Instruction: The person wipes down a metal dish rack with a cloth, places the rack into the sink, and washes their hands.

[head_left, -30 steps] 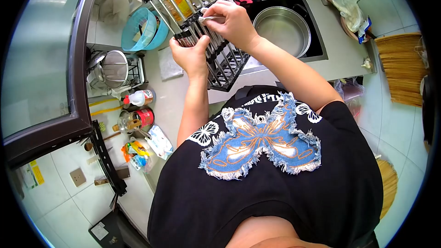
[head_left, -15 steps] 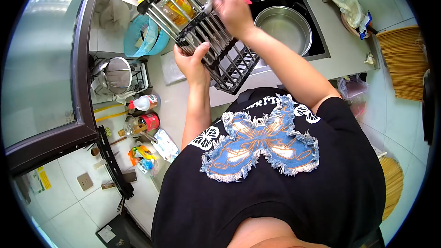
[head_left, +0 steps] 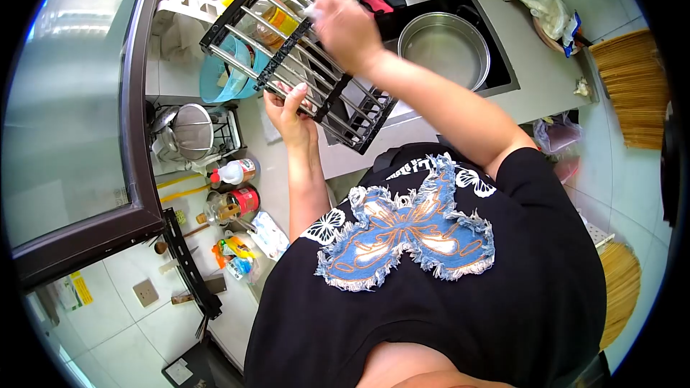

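A rack of metal bars with black end strips (head_left: 295, 49) is held up at a tilt over the counter. My left hand (head_left: 291, 111) grips its lower left side, thumb in front and fingers behind the bars. My right hand (head_left: 346, 29) is at the rack's upper right edge, blurred, its fingers closed on a small white cloth (head_left: 312, 11) that shows at the fingertips. How much of the cloth lies inside the fist is hidden.
To the right a steel pot (head_left: 444, 52) sits on the black hob (head_left: 503, 75). A blue basin (head_left: 228, 75), strainers (head_left: 192, 129) and bottles (head_left: 236, 172) stand on the left. An open cabinet door (head_left: 140, 136) reaches in at the far left.
The rack has turned and shifted to the left with my left hand on it. My right hand has moved slightly left along the rack with the white cloth.
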Motion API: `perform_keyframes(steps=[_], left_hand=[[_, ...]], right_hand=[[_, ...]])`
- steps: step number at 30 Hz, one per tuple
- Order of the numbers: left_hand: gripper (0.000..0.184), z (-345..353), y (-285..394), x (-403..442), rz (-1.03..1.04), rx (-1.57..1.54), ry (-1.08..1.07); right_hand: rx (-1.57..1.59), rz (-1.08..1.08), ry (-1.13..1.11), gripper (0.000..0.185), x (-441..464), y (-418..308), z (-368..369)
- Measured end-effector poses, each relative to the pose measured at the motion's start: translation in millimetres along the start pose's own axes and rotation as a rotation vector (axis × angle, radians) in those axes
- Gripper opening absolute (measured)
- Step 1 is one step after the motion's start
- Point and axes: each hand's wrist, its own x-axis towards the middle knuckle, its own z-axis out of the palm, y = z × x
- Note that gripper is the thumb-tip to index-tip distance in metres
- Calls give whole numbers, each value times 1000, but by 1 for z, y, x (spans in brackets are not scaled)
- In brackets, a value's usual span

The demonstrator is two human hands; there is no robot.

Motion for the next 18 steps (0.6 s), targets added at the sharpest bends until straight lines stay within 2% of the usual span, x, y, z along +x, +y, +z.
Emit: perform_keyframes(steps=[1, 2, 4, 6, 8, 9, 12, 14, 15, 16, 18], left_hand=[[38, 1, -1, 1, -13, -14, -3], [38, 1, -1, 0, -24, -25, -5], [36, -5, -3, 5, -12, -70, -28], [24, -5, 1, 5, 10, 37, 21], [23, -9, 3, 3, 12, 49, 39], [23, -9, 3, 4, 14, 36, 58], [23, -15, 6, 11, 1, 6, 87], [24, -26, 5, 21, 27, -90, 160], [23, -34, 7, 24, 25, -85, 138], [23, -39, 8, 24, 24, -84, 145], [24, -34, 10, 19, -54, -83, 50]], right_hand=[[172, -154, -21, 9, -8, -14, 4], [215, -199, -71, 8, -15, -31, 5], [109, -344, -101, 9, -14, -47, 2], [107, -284, -32, 9, 0, -25, 7], [-84, -170, 21, 11, 15, 6, 4], [-82, -169, 17, 11, 12, 14, 3], [-80, -241, -201, 18, -5, 18, 0], [-81, -319, -230, 18, -34, 11, -9], [-64, -284, -374, 17, -39, 6, -17], [-60, -285, -381, 17, -38, 5, -13], [5, -318, -206, 17, -31, 12, -12]])
